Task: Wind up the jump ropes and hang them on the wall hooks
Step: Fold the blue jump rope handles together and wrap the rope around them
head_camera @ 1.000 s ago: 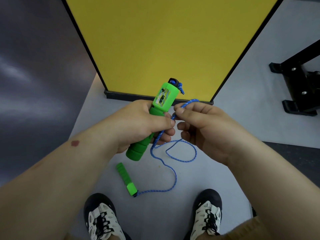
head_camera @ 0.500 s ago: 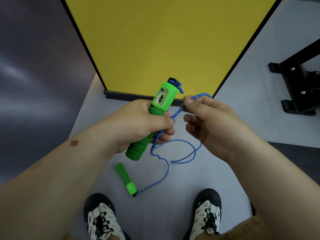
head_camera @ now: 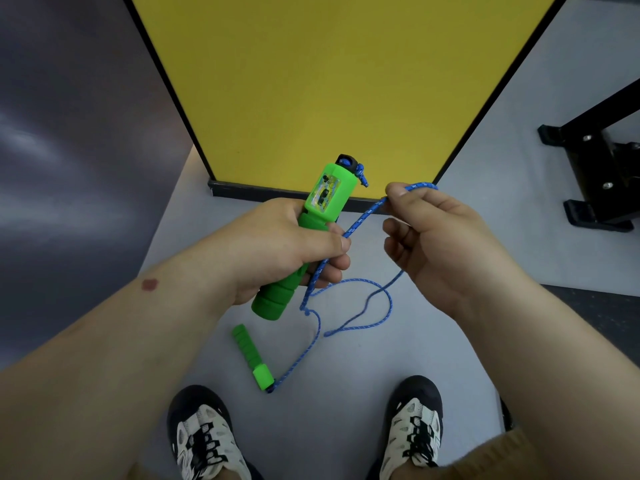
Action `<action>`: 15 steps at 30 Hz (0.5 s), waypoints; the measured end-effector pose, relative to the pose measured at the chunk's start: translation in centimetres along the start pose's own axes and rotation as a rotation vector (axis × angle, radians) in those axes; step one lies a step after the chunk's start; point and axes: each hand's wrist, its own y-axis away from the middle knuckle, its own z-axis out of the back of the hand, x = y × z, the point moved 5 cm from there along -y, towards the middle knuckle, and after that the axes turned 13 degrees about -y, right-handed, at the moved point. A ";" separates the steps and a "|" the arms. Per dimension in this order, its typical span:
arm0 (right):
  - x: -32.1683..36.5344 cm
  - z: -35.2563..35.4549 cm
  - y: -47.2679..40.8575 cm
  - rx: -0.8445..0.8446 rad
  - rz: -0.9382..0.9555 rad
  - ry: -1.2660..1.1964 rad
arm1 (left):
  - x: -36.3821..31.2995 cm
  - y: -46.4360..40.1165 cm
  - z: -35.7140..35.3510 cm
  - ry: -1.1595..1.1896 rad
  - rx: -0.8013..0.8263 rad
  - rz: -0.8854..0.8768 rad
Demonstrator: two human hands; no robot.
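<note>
My left hand grips a green jump-rope handle with a counter window, held tilted with its black cap up. The blue speckled rope runs from under my left fingers up to my right hand, which pinches it between thumb and forefinger. From there the rope loops down to the floor and ends at the second green handle, lying on the grey floor between my hands and my shoes. No wall hooks are in view.
A yellow panel with a black frame stands straight ahead. A dark wall lies to the left. A black metal stand base sits at the right. My two shoes are at the bottom.
My right hand has pulled the rope up and to the right, away from my left hand. The loop on the floor has shifted and drawn in. The left hand and its handle stay put.
</note>
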 end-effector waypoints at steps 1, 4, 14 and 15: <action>-0.2 -0.2 0.1 0.025 -0.018 0.016 | 0.0 0.0 0.0 0.002 -0.003 0.001; -1.1 -1.1 0.6 0.132 -0.088 0.078 | 0.1 -0.1 0.1 0.007 -0.015 0.010; -0.2 -0.4 0.0 0.036 0.040 0.040 | 0.1 -0.1 0.1 0.002 -0.010 0.004; 0.0 -0.1 -0.1 0.004 0.054 0.009 | 0.1 -0.1 0.1 0.003 -0.009 0.005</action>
